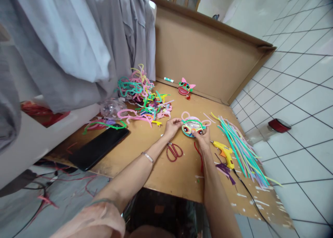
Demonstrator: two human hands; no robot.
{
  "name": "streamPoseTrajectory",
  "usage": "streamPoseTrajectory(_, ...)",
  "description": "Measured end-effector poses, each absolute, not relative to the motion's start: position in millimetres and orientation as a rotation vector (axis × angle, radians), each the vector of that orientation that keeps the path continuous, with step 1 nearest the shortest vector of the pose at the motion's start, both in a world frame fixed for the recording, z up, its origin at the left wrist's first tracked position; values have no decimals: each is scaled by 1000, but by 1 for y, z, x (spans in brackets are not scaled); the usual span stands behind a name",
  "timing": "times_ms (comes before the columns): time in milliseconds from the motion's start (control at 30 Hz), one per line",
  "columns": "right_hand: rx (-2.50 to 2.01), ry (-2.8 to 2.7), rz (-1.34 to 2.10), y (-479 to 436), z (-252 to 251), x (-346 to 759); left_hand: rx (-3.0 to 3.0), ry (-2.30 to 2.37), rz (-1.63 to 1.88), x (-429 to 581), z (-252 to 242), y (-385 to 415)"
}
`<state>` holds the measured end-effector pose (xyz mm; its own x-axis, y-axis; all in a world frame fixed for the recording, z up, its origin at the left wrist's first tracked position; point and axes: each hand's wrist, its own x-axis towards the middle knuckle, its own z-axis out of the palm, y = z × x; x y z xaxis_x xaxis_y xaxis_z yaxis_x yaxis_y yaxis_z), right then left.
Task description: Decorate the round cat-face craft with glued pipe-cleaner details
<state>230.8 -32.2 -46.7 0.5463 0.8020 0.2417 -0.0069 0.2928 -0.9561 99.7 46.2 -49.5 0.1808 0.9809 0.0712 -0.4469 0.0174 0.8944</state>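
Observation:
A round craft face (193,124) with big red-and-black eyes, a green rim and pink loop ears is between my hands above the table. My right hand (203,138) grips its lower right side, thumb on the front near the orange piece. At its upper left edge, my left hand (173,127) pinches the rim by the green strip. Red-handled scissors (174,151) lie just below my left hand. A yellow glue gun (224,152) rests to the right of my right hand, and a red pipe cleaner (199,155) lies beside my right wrist.
Tangled pipe cleaners (145,96) are heaped at the back left, near a black phone-like slab (100,147). A straight bundle of them (241,149) lies right. A finished-looking cat face (185,87) and a marker (169,79) sit by the cardboard wall (197,51).

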Motion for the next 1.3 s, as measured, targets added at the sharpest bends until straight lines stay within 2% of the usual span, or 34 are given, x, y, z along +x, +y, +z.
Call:
streamPoseTrajectory(767,-1138,-830,637,-33,-42,230,799,678,1216,98,-52,47)
streamPoseTrajectory(1067,-1110,-847,644,-37,-37,225,824,530,1061,106,-49,37)
streamPoseTrajectory(1300,-1132,-829,655,-38,-33,220,873,633,1098,106,-38,26)
